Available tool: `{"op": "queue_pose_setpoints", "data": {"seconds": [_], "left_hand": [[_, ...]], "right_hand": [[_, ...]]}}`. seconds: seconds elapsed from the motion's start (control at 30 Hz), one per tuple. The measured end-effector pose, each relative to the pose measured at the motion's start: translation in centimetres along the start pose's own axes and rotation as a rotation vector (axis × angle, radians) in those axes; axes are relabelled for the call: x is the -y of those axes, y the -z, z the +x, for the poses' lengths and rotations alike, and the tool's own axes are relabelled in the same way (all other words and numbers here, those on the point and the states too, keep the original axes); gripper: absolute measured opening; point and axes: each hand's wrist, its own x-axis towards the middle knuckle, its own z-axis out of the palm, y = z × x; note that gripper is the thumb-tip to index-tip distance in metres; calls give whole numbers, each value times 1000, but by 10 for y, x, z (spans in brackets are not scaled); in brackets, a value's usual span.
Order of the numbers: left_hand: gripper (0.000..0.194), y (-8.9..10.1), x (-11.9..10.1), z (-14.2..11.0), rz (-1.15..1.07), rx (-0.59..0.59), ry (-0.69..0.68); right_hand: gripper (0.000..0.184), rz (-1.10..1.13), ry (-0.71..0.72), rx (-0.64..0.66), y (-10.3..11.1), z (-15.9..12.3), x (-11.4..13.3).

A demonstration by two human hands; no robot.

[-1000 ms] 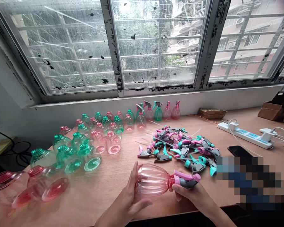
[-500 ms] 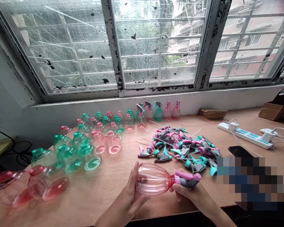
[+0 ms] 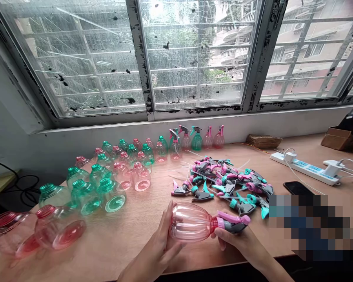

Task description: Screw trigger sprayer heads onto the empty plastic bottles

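Observation:
A clear pink spray bottle [image 3: 191, 222] lies on its side in the air above the table's front edge, its base to the left. My left hand [image 3: 164, 243] cups the base end, fingers behind and thumb below. At the neck, my right hand [image 3: 231, 239] grips near the collar of the pink and grey trigger sprayer [image 3: 232, 222], which sits on the bottle's mouth. Some right-hand fingers are hidden behind the neck. Just beyond the bottle is a heap of loose trigger sprayers [image 3: 223, 176] in pink, teal and grey.
Open pink and green bottles [image 3: 111, 196] stand in rows at left. Several bottles with sprayers [image 3: 197, 140] line the wall under the window. To the right are a power strip [image 3: 307, 168], a phone [image 3: 298, 188], a brown packet [image 3: 264, 141] and a cardboard box [image 3: 338, 137].
Almost nothing differs. Both hands keep the same hold on the spray bottle, which has shifted very slightly at most.

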Motion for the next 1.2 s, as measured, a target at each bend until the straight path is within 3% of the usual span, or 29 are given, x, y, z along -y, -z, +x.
{"op": "queue_pose_setpoints", "data": {"seconds": [0.13,0.3,0.73,0.93,1.2], "left_hand": [[78,-1,1,-1,-1,-15,-22],[97,-1,2,-2,-38,-7,11],[87,0,5,2,-43,-16,57],[107,1,-2,0,-80,-15,32],[93,0,0,0,-132,24,34]], "right_hand": [[30,25,4,5,-1,1,0],[24,72,11,16,-4,1,5],[34,-27,25,16,-1,2,4],[31,75,-12,17,-7,2,6],[28,10,-4,31,-5,0,9]]}}
